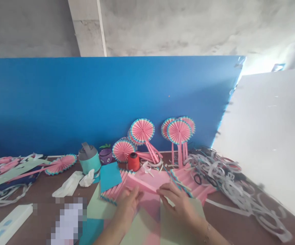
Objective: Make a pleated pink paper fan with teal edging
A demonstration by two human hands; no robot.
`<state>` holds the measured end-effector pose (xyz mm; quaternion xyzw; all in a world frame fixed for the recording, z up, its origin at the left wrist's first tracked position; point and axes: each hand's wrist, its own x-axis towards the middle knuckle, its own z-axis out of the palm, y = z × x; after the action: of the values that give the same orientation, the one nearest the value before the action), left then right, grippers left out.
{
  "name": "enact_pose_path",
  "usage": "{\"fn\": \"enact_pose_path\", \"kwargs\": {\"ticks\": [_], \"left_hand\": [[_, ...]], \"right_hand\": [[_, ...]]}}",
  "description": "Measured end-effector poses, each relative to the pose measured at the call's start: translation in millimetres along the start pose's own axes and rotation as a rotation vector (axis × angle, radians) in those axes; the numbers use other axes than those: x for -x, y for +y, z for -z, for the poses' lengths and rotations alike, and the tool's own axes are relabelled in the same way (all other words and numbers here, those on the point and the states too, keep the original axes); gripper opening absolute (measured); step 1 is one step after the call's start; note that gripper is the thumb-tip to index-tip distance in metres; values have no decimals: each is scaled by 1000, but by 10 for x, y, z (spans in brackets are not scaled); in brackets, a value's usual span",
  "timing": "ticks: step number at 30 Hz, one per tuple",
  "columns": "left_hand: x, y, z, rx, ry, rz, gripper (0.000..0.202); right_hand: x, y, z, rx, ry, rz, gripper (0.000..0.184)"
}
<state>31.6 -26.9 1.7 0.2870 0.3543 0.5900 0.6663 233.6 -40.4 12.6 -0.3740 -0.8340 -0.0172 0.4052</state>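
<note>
The left hand [130, 200] and the right hand [177, 201] are seen uncovered, and slender fingers are shown on both. The left forearm [113, 227] and the right forearm [200, 224] are also left bare, as far as they are included in the view. Close to the right hand, a thin bracelet [207, 232] is worn, by which a fine chain is resembled. Its small details are blurred and cannot be distinguished.

Two hands [129, 200] [176, 200]; from these: three round fans [179, 132], one o'clock; one red spool [133, 162], eleven; one teal jug [89, 161], ten.
</note>
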Motion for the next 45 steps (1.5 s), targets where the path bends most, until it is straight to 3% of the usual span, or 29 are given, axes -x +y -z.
{"fn": "enact_pose_path", "kwargs": {"ticks": [2, 4, 10, 12, 14, 16, 18, 22, 25, 28, 32, 34, 36, 38, 39, 42, 45], "left_hand": [[43, 20, -35, 114, -128, 66, 35], [74, 49, -58, 176, -179, 100, 37], [56, 115, -52, 234, -126, 152, 44], [35, 129, -40, 227, -132, 169, 40], [17, 142, -27, 236, -153, 178, 33], [8, 152, -16, 260, -184, 183, 27], [8, 160, -6, 283, -212, 198, 23], [20, 168, 17, 305, -256, 216, 16], [15, 167, 30, 241, -262, 140, 16], [11, 152, 26, 104, -188, 46, 20], [21, 121, 12, -89, -232, 38, 29], [7, 113, 36, -263, -238, -29, 34], [-33, 114, 100, -552, -156, -221, 35], [-92, 119, 195, -893, 21, -460, 31], [-123, 119, 248, -1043, 61, -516, 30], [-204, 85, 401, -1348, 97, -524, 38], [-252, 17, 509, -1520, 228, -516, 49]], "right_hand": [[5, -72, 3, 47, -114, 6, 27], [22, -119, -30, 47, -187, 23, 27], [20, -148, -108, -82, -268, -2, 32], [-61, -174, -48, -171, -266, -131, 27], [-171, -213, 19, -237, -253, -357, 27], [-275, -251, 42, -281, -330, -539, 26], [-348, -282, -3, -337, -419, -573, 21], [-403, -329, -199, -270, -358, -621, 10], [-400, -349, -310, -152, -221, -465, 12], [-363, -349, -393, -51, -163, -337, 12], [-261, -330, -491, -130, -230, -409, 9], [-206, -307, -512, -173, -221, -449, 15], [-164, -267, -506, -204, -146, -496, 20], [-141, -214, -485, -235, -60, -542, 22], [-135, -185, -474, -248, -27, -558, 22], [-128, -111, -459, -274, 19, -584, 24], [-113, -65, -474, -299, 16, -606, 26]]}}
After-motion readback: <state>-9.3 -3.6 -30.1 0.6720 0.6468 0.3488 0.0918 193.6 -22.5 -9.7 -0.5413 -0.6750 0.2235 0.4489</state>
